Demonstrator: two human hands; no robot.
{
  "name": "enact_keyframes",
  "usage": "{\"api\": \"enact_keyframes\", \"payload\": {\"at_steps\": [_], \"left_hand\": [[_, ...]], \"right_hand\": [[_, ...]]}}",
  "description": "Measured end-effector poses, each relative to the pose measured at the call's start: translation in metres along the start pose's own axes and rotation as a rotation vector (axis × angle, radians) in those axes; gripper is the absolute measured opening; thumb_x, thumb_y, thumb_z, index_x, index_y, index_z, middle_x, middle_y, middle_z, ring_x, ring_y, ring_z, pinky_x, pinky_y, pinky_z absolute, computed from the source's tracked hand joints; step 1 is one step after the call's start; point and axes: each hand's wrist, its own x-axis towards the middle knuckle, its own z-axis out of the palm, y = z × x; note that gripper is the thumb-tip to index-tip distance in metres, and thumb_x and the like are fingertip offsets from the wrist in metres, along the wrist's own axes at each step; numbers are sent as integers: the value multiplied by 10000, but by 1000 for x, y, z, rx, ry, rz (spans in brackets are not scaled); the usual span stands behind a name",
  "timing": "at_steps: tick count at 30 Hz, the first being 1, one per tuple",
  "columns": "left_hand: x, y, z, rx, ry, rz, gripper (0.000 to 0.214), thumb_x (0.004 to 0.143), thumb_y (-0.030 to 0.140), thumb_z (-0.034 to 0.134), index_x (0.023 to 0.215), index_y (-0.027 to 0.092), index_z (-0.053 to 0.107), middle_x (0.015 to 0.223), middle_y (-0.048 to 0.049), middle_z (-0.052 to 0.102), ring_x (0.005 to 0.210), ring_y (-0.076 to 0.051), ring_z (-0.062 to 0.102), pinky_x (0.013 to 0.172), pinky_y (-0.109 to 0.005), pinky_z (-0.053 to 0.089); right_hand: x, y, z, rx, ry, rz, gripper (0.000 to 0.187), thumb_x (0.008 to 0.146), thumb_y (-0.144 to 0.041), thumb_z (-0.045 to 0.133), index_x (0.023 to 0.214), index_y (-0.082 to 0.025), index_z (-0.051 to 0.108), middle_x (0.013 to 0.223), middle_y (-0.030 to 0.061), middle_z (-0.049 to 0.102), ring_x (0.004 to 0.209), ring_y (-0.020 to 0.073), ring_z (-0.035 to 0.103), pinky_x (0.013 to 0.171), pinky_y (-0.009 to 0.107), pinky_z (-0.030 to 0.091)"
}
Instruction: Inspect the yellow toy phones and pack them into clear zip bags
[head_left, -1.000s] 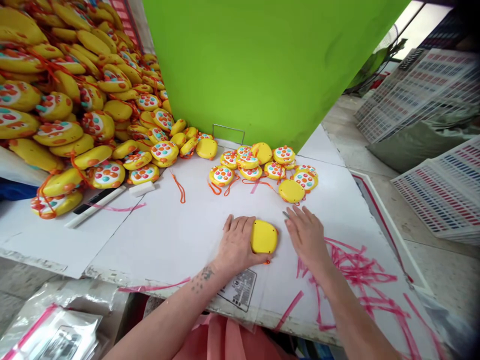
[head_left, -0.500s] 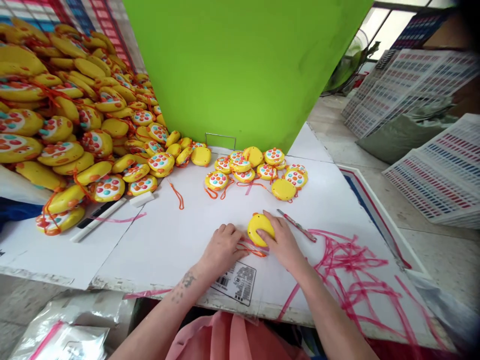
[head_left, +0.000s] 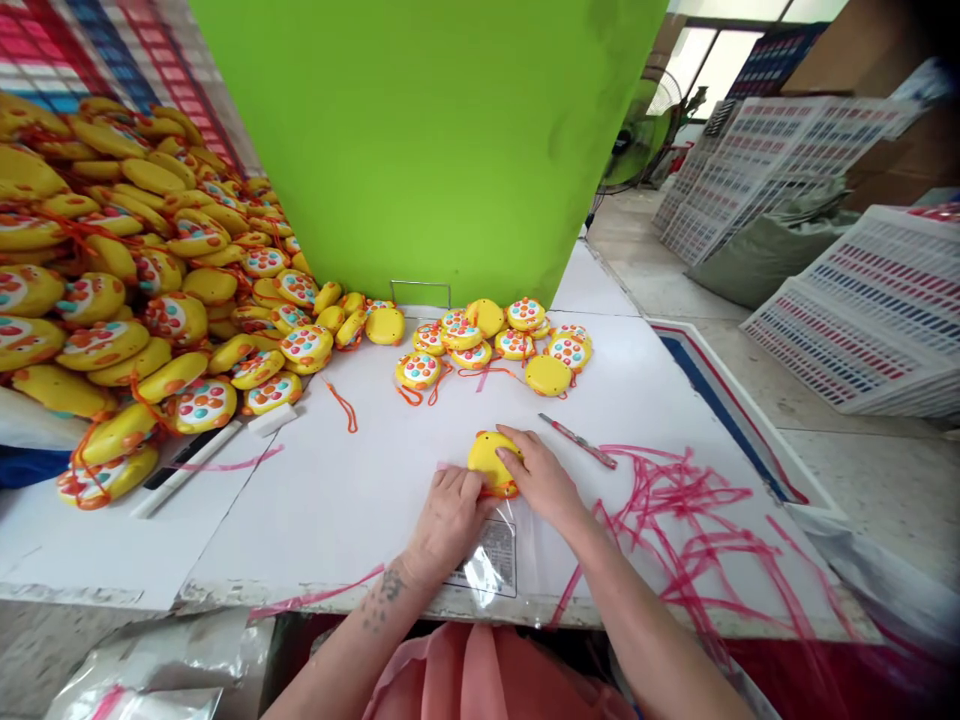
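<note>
A round yellow toy [head_left: 489, 456] lies back side up near the front of the table. My right hand [head_left: 541, 474] is closed around its right side, thumb on top. At its lower edge shows a bit of orange cord. My left hand [head_left: 448, 512] is closed at the toy's lower left, fingers curled on the mouth of a clear plastic bag [head_left: 493, 570]; the fingertips are partly hidden. Printed text in a frame shows on the bag, which lies flat towards me and shines. Behind the toy sits a group of similar yellow toys [head_left: 418, 370] with coloured buttons and orange cords.
A big heap of yellow toys [head_left: 154, 175] fills the left. A green box [head_left: 435, 140] stands at the back. A cutter knife [head_left: 577, 440] and tangled pink strips [head_left: 675, 520] lie right. A loose orange cord [head_left: 343, 408] and a black-and-white marker [head_left: 187, 468] lie left.
The toy has moved slightly towards the bag's mouth, and its orange cord is now gathered against its lower edge. The bag's upper film has lifted and shines. The camera view has shifted right.
</note>
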Motion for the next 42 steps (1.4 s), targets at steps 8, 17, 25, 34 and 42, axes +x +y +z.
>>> {"api": "enact_keyframes", "payload": {"at_steps": [8, 17, 25, 34, 42], "left_hand": [[1, 5, -13, -24, 94, -22, 79, 902, 253, 537, 900, 200, 595, 866, -47, 626, 856, -219, 539, 817, -404, 429], [2, -3, -9, -303, 119, -83, 364, 909, 222, 508, 1258, 225, 403, 1387, -116, 417, 1306, -212, 394, 1063, -444, 379], [5, -3, -14, -355, 47, -106, 151, 921, 227, 472, 1017, 224, 587, 1302, -80, 517, 1218, -203, 490, 1033, -420, 418], [5, -5, -25, -507, 86, -330, 180, 891, 174, 417, 1017, 220, 538, 1044, -39, 659, 869, -147, 644, 811, -321, 520], [0, 3, -42, -475, -51, -181, 167, 856, 202, 540, 1008, 225, 604, 1127, -49, 632, 1022, -176, 604, 912, -325, 476]], "right_hand": [[-7, -16, -3, 102, -131, -148, 314, 956, -277, 426, 1205, -218, 609, 1142, 68, 660, 1066, 180, 604, 952, 345, 463], [-34, -12, -13, -164, 133, 80, 391, 972, -359, 364, 1249, -175, 570, 1077, 133, 658, 980, 256, 632, 847, 408, 492], [-41, -11, -4, -17, 49, 117, 372, 950, -284, 374, 1278, -213, 535, 1003, 79, 712, 932, 229, 664, 804, 366, 500], [-45, -9, 12, 139, 137, 156, 389, 896, -229, 385, 1244, -231, 558, 804, 23, 687, 734, 199, 642, 670, 326, 499], [-54, -11, 17, 335, 229, 199, 372, 897, -292, 410, 1227, -223, 567, 644, -17, 590, 566, 171, 538, 553, 286, 450]]}}
